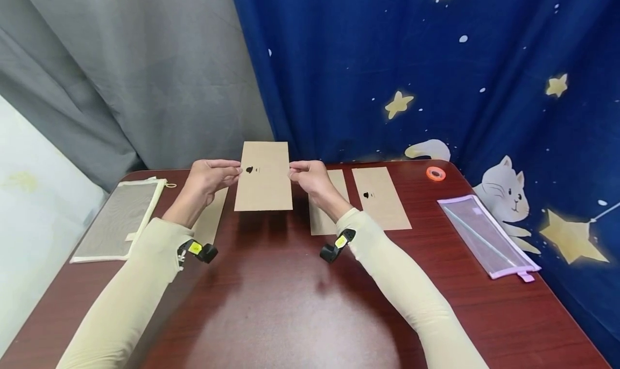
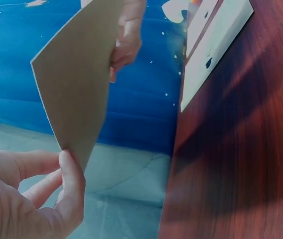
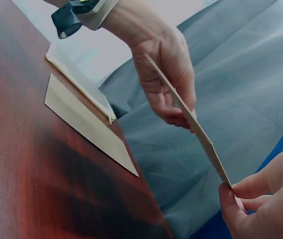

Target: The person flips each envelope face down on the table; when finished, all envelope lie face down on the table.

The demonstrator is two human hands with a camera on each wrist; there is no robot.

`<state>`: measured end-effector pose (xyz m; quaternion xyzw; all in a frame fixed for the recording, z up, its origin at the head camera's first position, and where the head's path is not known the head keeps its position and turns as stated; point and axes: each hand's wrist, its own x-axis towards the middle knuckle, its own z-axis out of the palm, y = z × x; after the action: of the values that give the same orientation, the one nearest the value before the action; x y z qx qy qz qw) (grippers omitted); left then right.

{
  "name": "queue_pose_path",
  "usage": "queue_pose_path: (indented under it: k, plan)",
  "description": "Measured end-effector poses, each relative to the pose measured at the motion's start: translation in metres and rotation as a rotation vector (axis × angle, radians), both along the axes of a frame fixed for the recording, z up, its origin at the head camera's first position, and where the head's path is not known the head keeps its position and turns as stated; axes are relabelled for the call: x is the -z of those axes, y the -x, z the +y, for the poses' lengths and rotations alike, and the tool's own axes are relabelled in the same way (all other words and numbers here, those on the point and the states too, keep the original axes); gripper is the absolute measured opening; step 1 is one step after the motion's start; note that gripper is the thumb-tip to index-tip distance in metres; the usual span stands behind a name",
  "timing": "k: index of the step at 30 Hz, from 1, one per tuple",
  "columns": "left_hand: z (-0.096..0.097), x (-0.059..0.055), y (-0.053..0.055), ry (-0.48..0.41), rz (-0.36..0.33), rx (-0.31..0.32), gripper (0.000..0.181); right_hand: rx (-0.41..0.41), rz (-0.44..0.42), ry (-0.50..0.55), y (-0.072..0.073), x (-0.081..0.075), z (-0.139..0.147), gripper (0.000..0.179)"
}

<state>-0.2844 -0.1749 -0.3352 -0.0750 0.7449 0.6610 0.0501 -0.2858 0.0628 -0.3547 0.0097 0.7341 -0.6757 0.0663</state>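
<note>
A thin kraft-paper rectangle [image 1: 266, 186] with a small black hat print is held up above the back of the table, its printed face toward the head camera. My left hand [image 1: 205, 181] pinches its left edge between thumb and fingers, and my right hand [image 1: 312, 179] pinches the opposite edge. From the right wrist view the rectangle [image 3: 201, 132] appears nearly edge-on and slightly bent. Its plain back [image 2: 76, 74] faces the left wrist camera. Similar kraft rectangles lie on the table: one [image 1: 209, 218] partly behind my left arm, another [image 1: 322, 218] partly behind my right, and a third [image 1: 387, 207] further right.
At the left of the reddish-brown table [image 1: 276, 304] lies a cream-edged mesh zip pouch [image 1: 121, 213]. A purple-edged mesh pouch [image 1: 484, 240] lies near the right edge. An orange ring-shaped roll [image 1: 435, 174] sits at the back right. Grey and blue curtains [image 1: 339, 78] hang behind.
</note>
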Motion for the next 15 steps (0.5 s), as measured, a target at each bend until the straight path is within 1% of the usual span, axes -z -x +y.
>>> queue_pose_path:
  k: [4, 9, 12, 15]
  plan:
    - [-0.001, -0.005, -0.001, -0.032, -0.014, -0.005, 0.042, -0.008, -0.011, 0.021, 0.0, 0.01, -0.002, 0.035]
    - [-0.002, -0.013, -0.002, -0.106, -0.041, 0.0, 0.025, -0.023, -0.034, 0.03, -0.002, 0.024, -0.009, 0.035]
    - [-0.002, -0.017, -0.002, -0.117, -0.055, 0.006, 0.018, -0.034, -0.052, 0.034, -0.003, 0.033, -0.015, 0.036]
    - [-0.001, -0.02, -0.001, -0.105, -0.068, 0.013, 0.017, -0.039, -0.065, 0.034, -0.003, 0.037, -0.019, 0.036]
